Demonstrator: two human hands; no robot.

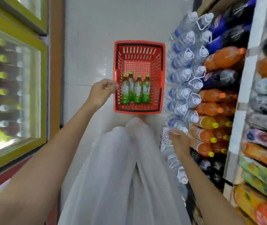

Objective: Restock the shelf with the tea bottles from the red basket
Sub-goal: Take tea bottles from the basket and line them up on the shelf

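A red basket [139, 46] stands on the pale floor ahead of me. Several green tea bottles [135, 90] with green caps lie side by side in its near half. My left hand [101, 93] hovers just left of the basket's left rim, fingers loosely curled, holding nothing. My right hand [179, 140] hangs lower right, beside the water bottles at the shelf's foot, fingers relaxed and empty. The shelf [243, 88] runs along the right side.
Packs of water bottles [187, 73] line the floor by the shelf. Orange and dark soda bottles [218, 109] fill the shelf rows. A glass-door cooler with a yellow-green frame [43, 88] stands on the left. My white-trousered legs [126, 168] are below.
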